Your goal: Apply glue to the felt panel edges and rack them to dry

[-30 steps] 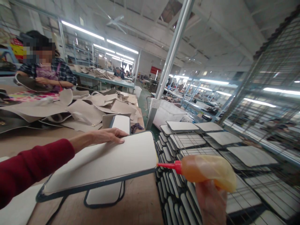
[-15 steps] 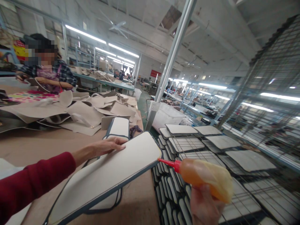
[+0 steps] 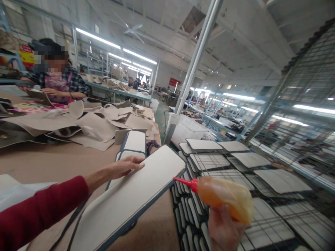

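My left hand grips the far edge of a long cream panel with dark edging, thumb on its top face. The panel is held tilted above the table. In my right hand is a squeeze bottle of amber liquid with a red nozzle. The nozzle tip points left and meets the panel's near right edge, close to the rounded corner. A thin yellowish line shows along that corner. Behind my left hand, another cream panel with dark edging lies on the table.
Beige cut pieces are heaped across the table. At right, a wire rack holds several cream panels. A metal post rises beyond the table, beside a white bin. A co-worker handles a piece at far left.
The bottle's nozzle has moved left and back along the panel's near edge, away from the corner. The panel has shifted slightly right in my left hand.
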### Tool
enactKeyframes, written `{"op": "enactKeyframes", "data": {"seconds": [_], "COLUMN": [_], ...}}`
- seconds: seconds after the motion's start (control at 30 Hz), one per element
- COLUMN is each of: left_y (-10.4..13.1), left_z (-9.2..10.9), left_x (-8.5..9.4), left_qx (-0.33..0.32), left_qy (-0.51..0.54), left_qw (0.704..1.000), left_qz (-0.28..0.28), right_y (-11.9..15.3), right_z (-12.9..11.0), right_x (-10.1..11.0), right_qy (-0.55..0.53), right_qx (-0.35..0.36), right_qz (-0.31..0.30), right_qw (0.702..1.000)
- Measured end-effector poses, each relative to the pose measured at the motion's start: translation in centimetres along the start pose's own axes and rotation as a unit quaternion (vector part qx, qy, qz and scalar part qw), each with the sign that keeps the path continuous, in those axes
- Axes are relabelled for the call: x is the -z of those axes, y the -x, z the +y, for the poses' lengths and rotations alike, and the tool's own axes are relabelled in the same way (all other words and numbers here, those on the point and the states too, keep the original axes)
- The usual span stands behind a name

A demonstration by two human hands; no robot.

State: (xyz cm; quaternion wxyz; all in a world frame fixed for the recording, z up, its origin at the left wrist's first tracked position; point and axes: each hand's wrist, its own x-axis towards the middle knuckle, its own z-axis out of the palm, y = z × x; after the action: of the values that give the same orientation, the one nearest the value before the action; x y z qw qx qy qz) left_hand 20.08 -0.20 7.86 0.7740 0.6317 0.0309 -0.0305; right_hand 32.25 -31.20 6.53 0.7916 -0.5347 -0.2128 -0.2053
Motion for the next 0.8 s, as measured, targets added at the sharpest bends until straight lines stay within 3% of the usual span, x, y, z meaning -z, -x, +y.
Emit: {"op": "enactKeyframes", "data": {"seconds": [0.17, 0.8], "left_y": [-0.1, -0.6], "left_z": [-0.1, 1.2], "left_x": [-0.2, -0.8], "left_qx": [-0.001, 0.02], "left_qy": [0.003, 0.032], "left_qw": [1.0, 0.993], "left_qz": [0.027, 0.112], "right_y": [0.4, 1.5], "right_z": [-0.9, -1.5], "right_x": [-1.4, -2.6], "right_qy": [-0.079, -0.111], "right_qx": [-0.026, -0.088], "right_qz": [0.043, -0.004], "right_qw": [0.996, 0.99]}}
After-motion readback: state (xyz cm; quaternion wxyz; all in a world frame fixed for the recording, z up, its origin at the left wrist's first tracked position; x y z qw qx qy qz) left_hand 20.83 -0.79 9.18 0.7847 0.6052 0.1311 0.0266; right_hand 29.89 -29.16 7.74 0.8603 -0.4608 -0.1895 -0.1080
